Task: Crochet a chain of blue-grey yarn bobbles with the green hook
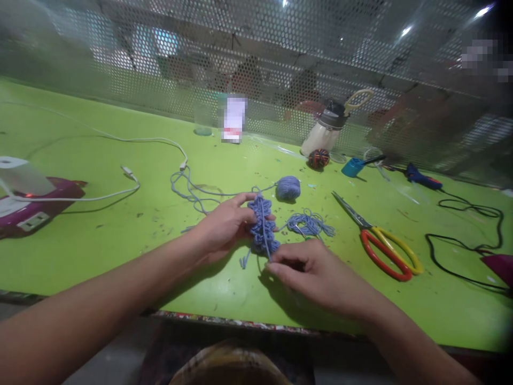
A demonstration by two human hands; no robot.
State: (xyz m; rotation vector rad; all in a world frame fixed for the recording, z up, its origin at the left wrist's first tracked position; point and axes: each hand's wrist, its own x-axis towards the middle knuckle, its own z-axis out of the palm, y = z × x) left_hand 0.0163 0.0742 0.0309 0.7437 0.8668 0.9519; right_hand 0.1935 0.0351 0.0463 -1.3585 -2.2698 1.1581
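Observation:
My left hand [226, 224] grips a small purple-blue crocheted piece [256, 227] with a ruffled texture, fingers behind and thumb on its near side. A strand of yarn [264, 219] runs down over its front. At the lower end, my right hand [312, 272] pinches this strand between thumb and forefinger. Short yarn tails hang below the piece. Just beyond lies a purple-blue yarn ball [288, 188]. A loose heap of the same yarn [315, 220] rests to the right, with a thin metal tool [300, 232] partly hidden beside my right hand.
Scissors [377, 240] with red and yellow handles lie right. Behind are a multicoloured ball [319, 159], a bottle [324, 128], a blue pot [352, 167] and a glue gun [424, 176]. Leftward are a purple power strip [60, 198] and white cable [100, 199]. Perforated metal [272, 64] backs the table.

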